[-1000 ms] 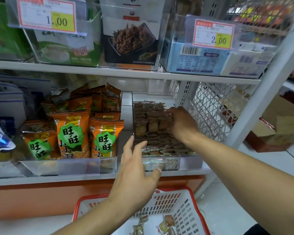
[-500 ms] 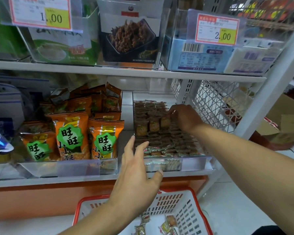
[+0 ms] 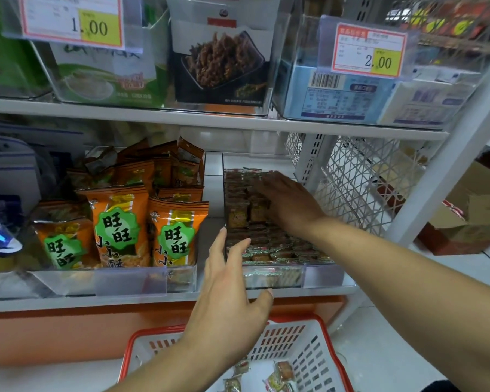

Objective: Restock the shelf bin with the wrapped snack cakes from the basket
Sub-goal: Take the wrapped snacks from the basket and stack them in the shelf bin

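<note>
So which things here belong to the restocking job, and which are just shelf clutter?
Job:
- clear shelf bin
- wrapped snack cakes in it
- basket, a few cakes left
- right hand flat on the cakes
- left hand open at the bin's front

Bystanders:
- orange snack bags
- price tags
- cardboard box

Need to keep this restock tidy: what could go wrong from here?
1. The right hand lies flat on the snack cakes, already level with the clear bin's front lip; pushing could spill some.
2. A few cakes remain in the basket; the left hand hovers open and might jog the bin.
</note>
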Demonstrator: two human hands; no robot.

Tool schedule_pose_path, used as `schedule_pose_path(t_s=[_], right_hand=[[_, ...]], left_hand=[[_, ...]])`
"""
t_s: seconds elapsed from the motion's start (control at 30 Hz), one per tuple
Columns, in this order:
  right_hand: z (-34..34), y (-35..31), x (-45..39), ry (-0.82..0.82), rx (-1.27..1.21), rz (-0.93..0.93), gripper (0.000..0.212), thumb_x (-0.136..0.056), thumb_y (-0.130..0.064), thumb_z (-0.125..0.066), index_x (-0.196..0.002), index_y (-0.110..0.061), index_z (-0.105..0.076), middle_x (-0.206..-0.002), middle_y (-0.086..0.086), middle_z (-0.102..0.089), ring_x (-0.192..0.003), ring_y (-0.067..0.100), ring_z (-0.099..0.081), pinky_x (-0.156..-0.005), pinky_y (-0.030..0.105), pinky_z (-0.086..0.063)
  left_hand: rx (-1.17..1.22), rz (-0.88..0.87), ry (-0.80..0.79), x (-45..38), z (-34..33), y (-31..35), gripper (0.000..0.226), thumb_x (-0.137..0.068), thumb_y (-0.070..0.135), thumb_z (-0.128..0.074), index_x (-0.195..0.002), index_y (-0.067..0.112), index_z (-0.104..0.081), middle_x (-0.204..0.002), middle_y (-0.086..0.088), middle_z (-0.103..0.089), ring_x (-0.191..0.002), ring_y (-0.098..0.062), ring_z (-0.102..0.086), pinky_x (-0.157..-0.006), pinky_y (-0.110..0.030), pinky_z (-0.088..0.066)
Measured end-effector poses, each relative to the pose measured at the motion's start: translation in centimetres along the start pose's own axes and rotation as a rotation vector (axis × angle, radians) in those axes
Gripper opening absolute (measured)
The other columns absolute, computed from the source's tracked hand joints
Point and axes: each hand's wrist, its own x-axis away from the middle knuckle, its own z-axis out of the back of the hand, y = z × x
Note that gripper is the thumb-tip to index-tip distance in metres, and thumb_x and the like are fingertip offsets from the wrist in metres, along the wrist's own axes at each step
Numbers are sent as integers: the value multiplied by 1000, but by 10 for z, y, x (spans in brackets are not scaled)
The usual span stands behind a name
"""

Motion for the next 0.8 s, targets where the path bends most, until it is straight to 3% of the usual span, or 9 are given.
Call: schedule_pose_path(t_s=[0.1, 0.27, 0.37, 0.53, 0.63, 0.73, 0.8], right_hand=[[-16, 4, -5, -85, -1, 3, 65, -104, -44, -46, -158, -44, -10, -169, -11, -2, -156, 21, 3, -124, 47, -9], [-29, 0, -8, 11, -155, -54, 54, -106, -44, -40, -156, -45, -22, -168, -11, -10, -156, 20, -3, -123, 41, -8], [-36, -3, -8, 11, -195, -71, 54, -107, -41, -38, -157, -44, -20, -168, -11, -7, -156, 21, 0, -124, 45, -7], [-37, -1, -5, -105, -21, -20, 62, -108, -39, -32, -156, -46, 7, -168, -9, 14, -154, 21, 17, -126, 47, 2], [-15, -8, -2, -120, 33, -25, 65, -107, -33, -37, -158, -41, 3, -169, -5, 10, -154, 26, 16, -125, 48, 5], [16, -30, 8, 86, -103, -75, 55, -108, -27, -39, -160, -31, -21, -169, 3, -8, -156, 29, -4, -127, 41, -4], [34, -47, 29, 445, -327, -67, 39, -104, -22, -48, -143, -18, -55, -151, 9, -48, -142, 30, -39, -119, 39, -28]], left_hand=[[5, 3, -7, 1, 0, 1, 79, -94, 42, -67, -155, 46, -16, -150, 43, 26, -152, 0, -2, -116, -29, -23], [4, -2, -10, 1, 1, 1, 80, -94, 43, -66, -155, 46, -15, -148, 44, 28, -151, 1, -4, -114, -27, -22], [3, -8, -12, 2, 0, 0, 80, -94, 43, -66, -155, 46, -15, -149, 43, 29, -151, 2, -4, -114, -26, -21], [-15, -27, -18, 3, -2, -3, 81, -93, 44, -68, -155, 45, -16, -150, 41, 32, -153, -1, -4, -110, -24, -20], [-28, -54, -19, 4, -2, -2, 81, -93, 41, -68, -156, 42, -17, -153, 40, 28, -154, -2, -4, -106, -22, -18], [-47, -79, 38, 7, 1, -3, 75, -93, 37, -69, -155, 34, -27, -161, 29, 11, -150, 1, -7, -111, -20, -13], [-49, -106, 120, 13, 2, -7, 57, -91, 33, -69, -142, 30, -44, -157, 15, -19, -145, -8, -23, -113, -21, -20]])
